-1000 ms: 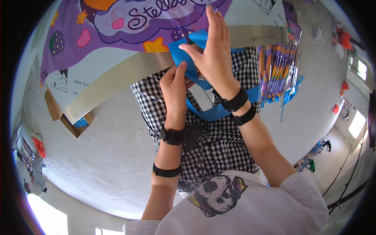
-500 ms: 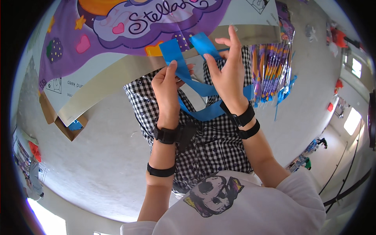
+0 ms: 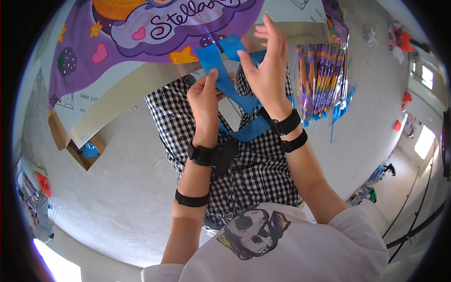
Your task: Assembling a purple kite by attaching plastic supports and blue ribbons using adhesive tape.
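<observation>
My left hand (image 3: 205,105) pinches one end of a wide, flat blue ribbon (image 3: 211,58) between thumb and fingers. My right hand (image 3: 270,77) is at the ribbon's other end, its thumb against the band and its index finger raised; part of its grip is hidden behind the ribbon. Both ends stick up side by side, and the rest of the ribbon hangs in a loop over my lap. Just beyond the hands lies a large printed sheet (image 3: 101,89), purple and white with hearts and stars, partly overlapped by the ribbon ends.
Several narrow, colourful wrapped packages (image 3: 322,80) lie in a row to the right, with blue strips (image 3: 342,108) beside them. On the left an open cardboard box (image 3: 84,162) holds something blue. My checkered trousers (image 3: 253,174) lie under the ribbon, above a grey floor (image 3: 127,197).
The two ribbon ends have come closer together. My right hand has moved up and to the left, and my left hand slightly to the right.
</observation>
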Available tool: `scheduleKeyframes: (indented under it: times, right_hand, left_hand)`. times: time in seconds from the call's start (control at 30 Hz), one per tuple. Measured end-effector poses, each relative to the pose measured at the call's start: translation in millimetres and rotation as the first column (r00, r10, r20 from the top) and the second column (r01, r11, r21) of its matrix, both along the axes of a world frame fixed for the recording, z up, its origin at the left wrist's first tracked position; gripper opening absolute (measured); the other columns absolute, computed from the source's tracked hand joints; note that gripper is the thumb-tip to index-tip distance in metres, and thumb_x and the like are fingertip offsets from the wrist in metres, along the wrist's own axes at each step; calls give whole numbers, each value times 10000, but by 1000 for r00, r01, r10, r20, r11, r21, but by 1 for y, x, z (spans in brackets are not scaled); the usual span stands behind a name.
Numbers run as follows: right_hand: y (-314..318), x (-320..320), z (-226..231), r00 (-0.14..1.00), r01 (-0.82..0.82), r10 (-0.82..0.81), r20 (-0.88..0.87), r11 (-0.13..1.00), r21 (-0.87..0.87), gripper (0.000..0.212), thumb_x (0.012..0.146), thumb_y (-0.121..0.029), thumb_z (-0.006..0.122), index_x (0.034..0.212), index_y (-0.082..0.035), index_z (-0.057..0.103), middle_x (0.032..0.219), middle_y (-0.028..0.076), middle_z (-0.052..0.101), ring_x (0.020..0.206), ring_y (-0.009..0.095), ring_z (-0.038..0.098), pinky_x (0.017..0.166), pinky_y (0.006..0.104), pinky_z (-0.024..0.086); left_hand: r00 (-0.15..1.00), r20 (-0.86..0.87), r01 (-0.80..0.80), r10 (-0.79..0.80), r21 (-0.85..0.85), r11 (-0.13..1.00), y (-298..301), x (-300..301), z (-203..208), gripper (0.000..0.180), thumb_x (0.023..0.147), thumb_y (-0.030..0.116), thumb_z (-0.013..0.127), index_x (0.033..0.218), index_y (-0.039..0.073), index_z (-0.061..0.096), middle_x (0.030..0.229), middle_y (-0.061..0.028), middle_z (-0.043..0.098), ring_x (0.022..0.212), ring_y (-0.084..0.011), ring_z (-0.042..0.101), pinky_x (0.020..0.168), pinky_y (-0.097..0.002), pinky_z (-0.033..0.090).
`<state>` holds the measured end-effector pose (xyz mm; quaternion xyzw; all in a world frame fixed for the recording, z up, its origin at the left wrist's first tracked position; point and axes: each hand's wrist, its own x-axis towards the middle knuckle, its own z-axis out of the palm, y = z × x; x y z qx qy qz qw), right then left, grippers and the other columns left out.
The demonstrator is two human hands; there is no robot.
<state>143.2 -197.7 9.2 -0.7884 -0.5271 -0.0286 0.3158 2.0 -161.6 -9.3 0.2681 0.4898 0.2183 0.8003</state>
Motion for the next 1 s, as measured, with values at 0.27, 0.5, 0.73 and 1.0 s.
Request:
scheduleKeyframes:
  times: [0.27,0.5,0.73,1.0]
  right_hand:
    - [31,-4,2,854,-75,50,-519,997,-29,811,828,33,662,1499,-50,214,1109,153,495,928,237,530,815,313,486]
    - [31,-4,-8,884,-118,88,-460,992,-38,872,798,-11,719,1499,-43,201,1132,149,489,958,241,523,841,337,478]
    - [31,-9,-1,910,-150,118,-397,987,-50,915,768,-56,761,1496,-39,207,1118,146,477,966,257,507,873,351,468]
    - [34,-15,6,939,-135,94,-331,986,-102,945,745,-89,789,1493,-40,213,1115,147,494,974,272,508,870,362,467]
  left_hand:
    - [995,2,-97,97,-66,993,-8,7,-1,248,959,252,568,959,24,665,902,-81,714,789,-159,691,709,-262,528]
    - [991,-59,-125,121,-79,989,-13,8,-2,214,949,243,593,877,51,655,791,-7,666,693,-93,626,666,-248,506]
    - [990,-62,-128,124,-70,989,-15,8,-4,209,953,244,590,890,56,657,803,3,665,717,-89,624,662,-247,502]
    - [984,-61,-168,164,-67,983,-16,3,-8,215,972,243,561,922,59,661,855,-4,672,753,-87,631,675,-255,516]
